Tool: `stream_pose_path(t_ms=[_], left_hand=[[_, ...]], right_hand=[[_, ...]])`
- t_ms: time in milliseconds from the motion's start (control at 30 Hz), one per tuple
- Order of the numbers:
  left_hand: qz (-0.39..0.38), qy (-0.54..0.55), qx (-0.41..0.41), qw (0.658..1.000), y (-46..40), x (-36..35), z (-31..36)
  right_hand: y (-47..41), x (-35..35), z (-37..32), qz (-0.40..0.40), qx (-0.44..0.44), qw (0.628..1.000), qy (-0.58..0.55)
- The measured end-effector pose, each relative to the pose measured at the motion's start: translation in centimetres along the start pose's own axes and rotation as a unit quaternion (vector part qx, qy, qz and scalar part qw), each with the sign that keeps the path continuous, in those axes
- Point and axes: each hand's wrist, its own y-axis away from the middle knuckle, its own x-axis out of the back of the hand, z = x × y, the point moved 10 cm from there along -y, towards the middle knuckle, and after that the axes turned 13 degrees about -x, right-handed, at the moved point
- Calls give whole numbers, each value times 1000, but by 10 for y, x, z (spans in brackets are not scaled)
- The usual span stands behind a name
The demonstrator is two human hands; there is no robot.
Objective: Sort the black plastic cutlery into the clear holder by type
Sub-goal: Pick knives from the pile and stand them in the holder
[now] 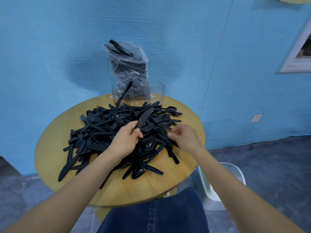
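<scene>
Two hands work at mid-frame above a blue-trousered knee (156, 217) at the bottom edge: the left hand (125, 140) pinches the handle of a knife (144, 118) that points up and away, while the right hand (184, 136), just right of it and apart, has thumb and fingertips close together, and I cannot tell whether they nip anything. Under both, a heap of black cutlery (107, 132) covers the round table (151, 187). Beyond the heap, at upper centre, stands the clear holder (156, 93) with one piece (124, 94) leaning in its left compartment, a plastic bag (127, 64) of cutlery behind it.
</scene>
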Motion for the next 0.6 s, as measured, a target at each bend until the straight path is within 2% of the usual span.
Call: stream_pose_path(t_ms=[167,400,600], left_hand=[[1,4,4,1000,-5,-3,-2],[12,5,18,1000,-10,1,-11],[30,3,25,999,-14,8,-17]], right_hand=[[-9,-20,4,-16,-16,997,72],[-24,-24,2,-22,-15,1000,1],[-33,-8,4,26,-5,998,-50]])
